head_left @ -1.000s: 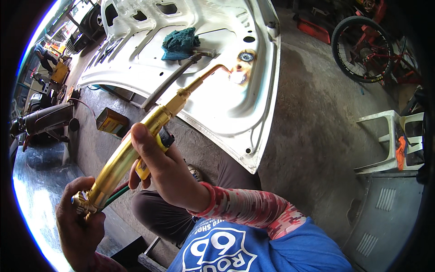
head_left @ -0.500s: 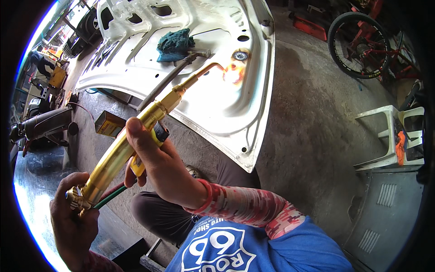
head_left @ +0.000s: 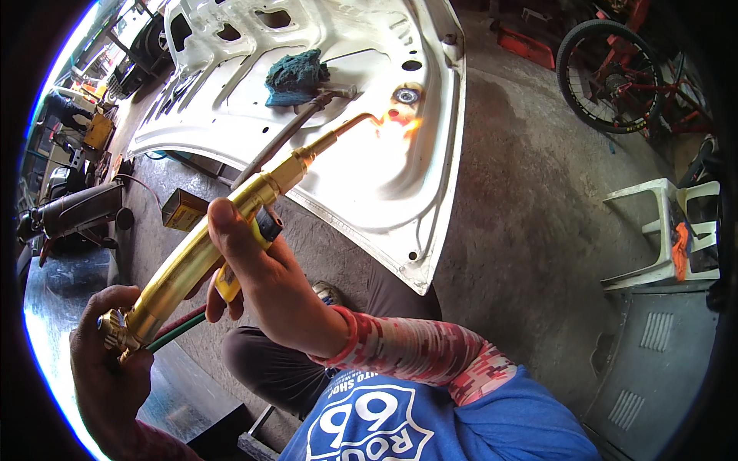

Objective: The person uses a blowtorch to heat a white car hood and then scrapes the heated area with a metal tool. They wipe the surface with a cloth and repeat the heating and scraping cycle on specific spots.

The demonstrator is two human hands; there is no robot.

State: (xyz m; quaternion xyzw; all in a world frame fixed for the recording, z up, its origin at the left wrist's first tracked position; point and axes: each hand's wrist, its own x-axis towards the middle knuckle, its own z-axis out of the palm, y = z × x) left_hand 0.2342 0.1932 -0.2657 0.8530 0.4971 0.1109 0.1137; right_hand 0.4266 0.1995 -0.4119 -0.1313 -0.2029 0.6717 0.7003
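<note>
A brass gas torch (head_left: 201,244) slants up to the right, its bent copper tip close to a white car hood (head_left: 357,188). Bright flame and orange glow show by a scorched patch next to a round metal fitting (head_left: 406,96). My right hand (head_left: 261,269) is closed around the torch's handle, thumb on top. A yellow lighter (head_left: 229,283) with a black end is tucked in that same hand. My left hand (head_left: 108,349) pinches the valve knob (head_left: 115,326) at the torch's rear. Red and green hoses (head_left: 178,332) run from there.
A wet-looking teal cloth (head_left: 294,77) and a hammer (head_left: 296,127) lie on the hood. Below it stands an open tin (head_left: 183,210). A white plastic stool (head_left: 665,230) and a bicycle wheel (head_left: 611,77) are at right, a dark cylinder (head_left: 77,211) at left.
The torch's rear end and my left hand have shifted a little down and left. The flame's glow on the hood has changed shape, spreading sideways. My right hand keeps its grip.
</note>
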